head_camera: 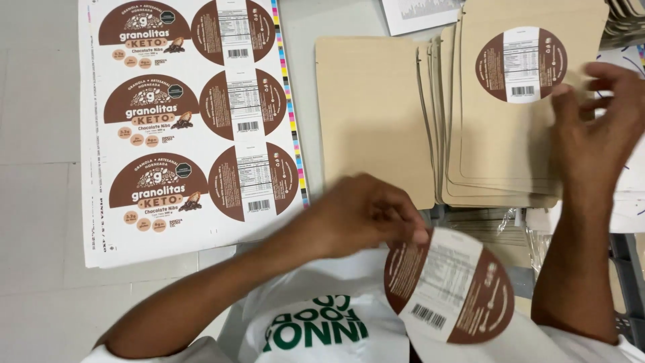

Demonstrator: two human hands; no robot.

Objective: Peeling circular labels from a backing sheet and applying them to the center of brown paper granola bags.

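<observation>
My left hand (pixel 366 212) pinches the upper edge of a round brown-and-white sticker (pixel 449 286), which hangs loose low in the view above my white shirt. My right hand (pixel 596 128) rests with spread fingers on the right edge of the top tan paper pouch (pixel 500 128), which carries a round brown-and-white sticker (pixel 521 64) near its top. That pouch lies on a fanned stack of like pouches. Another blank tan pouch (pixel 369 114) lies to the left of the stack.
A stack of white sticker sheets (pixel 191 121) with brown half-round and round labels lies at the left on the grey table (pixel 40 134). Printed paper (pixel 416 13) sits at the top. Clear plastic wrap (pixel 521 228) and more pouches lie under the stack.
</observation>
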